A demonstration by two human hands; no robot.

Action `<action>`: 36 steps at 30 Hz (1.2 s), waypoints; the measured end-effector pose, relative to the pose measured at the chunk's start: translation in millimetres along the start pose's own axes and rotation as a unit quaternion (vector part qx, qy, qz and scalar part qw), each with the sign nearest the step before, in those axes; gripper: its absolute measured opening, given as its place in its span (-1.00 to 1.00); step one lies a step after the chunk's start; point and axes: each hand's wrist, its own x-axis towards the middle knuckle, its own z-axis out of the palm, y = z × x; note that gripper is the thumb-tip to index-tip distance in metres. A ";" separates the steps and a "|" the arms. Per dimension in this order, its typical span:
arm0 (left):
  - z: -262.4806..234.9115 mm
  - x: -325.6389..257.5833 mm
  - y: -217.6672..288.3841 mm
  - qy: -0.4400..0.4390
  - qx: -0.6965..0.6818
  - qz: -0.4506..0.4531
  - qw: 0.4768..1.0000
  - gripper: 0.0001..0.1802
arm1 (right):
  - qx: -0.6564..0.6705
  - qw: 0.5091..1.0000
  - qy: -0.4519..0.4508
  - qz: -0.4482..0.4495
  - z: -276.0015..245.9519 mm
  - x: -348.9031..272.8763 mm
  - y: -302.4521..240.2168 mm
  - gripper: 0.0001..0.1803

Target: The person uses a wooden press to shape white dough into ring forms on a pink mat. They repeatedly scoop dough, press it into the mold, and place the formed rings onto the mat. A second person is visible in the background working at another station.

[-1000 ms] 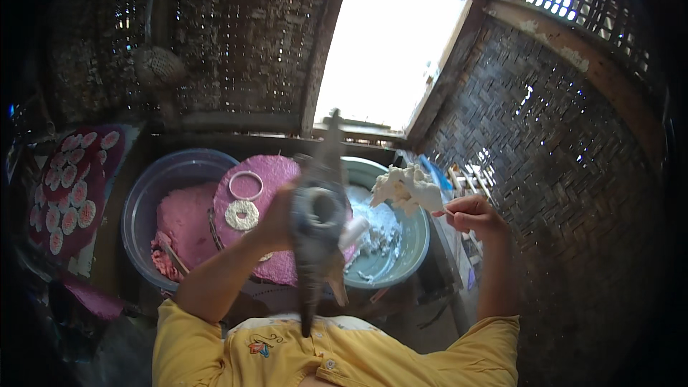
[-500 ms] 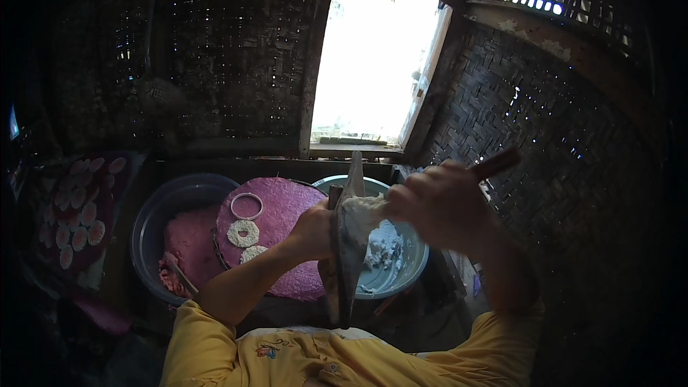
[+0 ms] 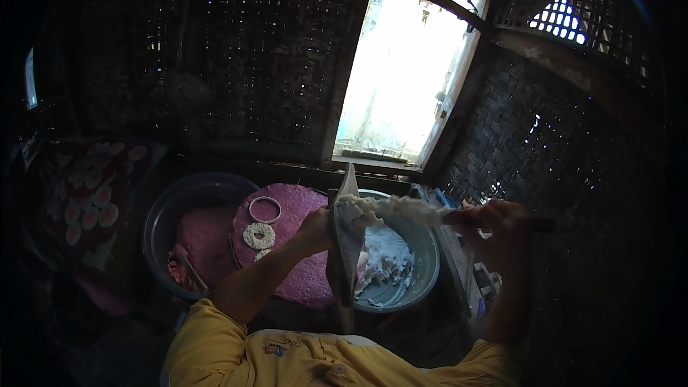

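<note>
My left hand [image 3: 317,229] grips a flat wooden board [image 3: 349,244], held on edge in front of me with pale dough smeared near its top. In my right hand [image 3: 499,222] is a wooden-handled spatula [image 3: 541,224], its blade thickly coated in whitish dough [image 3: 416,210]; that dough reaches across to the board. Beneath the spatula stands a blue-green basin [image 3: 434,261] of white lumpy dough [image 3: 390,252]. Left of the board lies a round pink slab [image 3: 304,283]. On it rest a pale hoop [image 3: 265,198] and a white dough ring [image 3: 249,235], with another partly hidden by my forearm.
A dark plastic tub [image 3: 148,236] at the left holds pink dough [image 3: 204,233] and a stick-like handle [image 3: 193,272]. Farther left is a flower-patterned cloth [image 3: 89,201]. A bright window [image 3: 405,79] and woven walls stand behind. Wooden slats [image 3: 459,265] run right of the basin.
My right hand has drawn away from the board to the right and slightly down, exposing the dough-coated blade. The whole view has shifted a little, while my left hand keeps holding the board.
</note>
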 end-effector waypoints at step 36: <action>-5.0 -3.7 -18.4 -0.089 -0.461 -0.001 0.883 -0.61 | 0.009 0.999 -0.044 -0.015 52.0 -11.1 19.7 -0.78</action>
